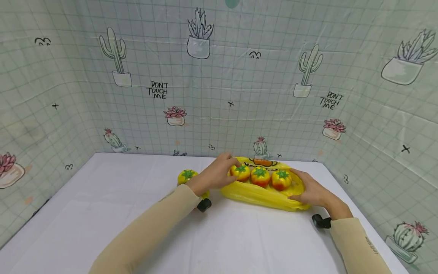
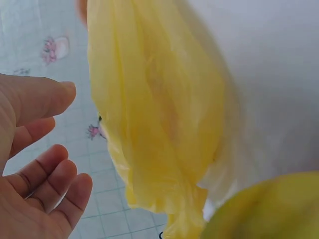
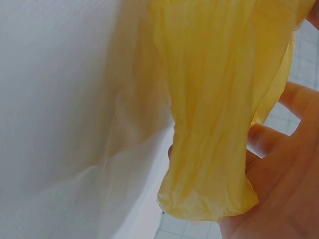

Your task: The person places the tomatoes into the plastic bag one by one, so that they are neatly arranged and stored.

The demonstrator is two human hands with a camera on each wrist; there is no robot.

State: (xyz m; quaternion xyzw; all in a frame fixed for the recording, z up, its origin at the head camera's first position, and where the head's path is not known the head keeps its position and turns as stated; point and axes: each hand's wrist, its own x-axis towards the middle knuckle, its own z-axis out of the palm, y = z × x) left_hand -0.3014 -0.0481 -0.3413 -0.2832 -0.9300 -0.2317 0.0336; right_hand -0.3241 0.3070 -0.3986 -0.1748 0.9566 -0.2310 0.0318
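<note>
A yellow plastic bag (image 1: 261,196) lies on the white table, its mouth spread upward. Three yellow-red tomatoes (image 1: 260,177) with green star-shaped tops sit in a row in its opening. My left hand (image 1: 219,171) is over the bag's left end, beside the leftmost tomato (image 1: 242,173). In the left wrist view its fingers (image 2: 50,169) are loosely bent, with nothing visible between them. At the bag's right end my right hand (image 1: 313,190) holds the plastic, thumb in front and fingers behind. The bag's gathered end (image 3: 209,164) lies against that palm in the right wrist view.
Another tomato (image 1: 187,176) is on the table left of the bag, with something yellow partly hidden behind my left wrist. A cloth wall (image 1: 205,87) printed with cacti stands behind the table (image 1: 137,179) and along both sides.
</note>
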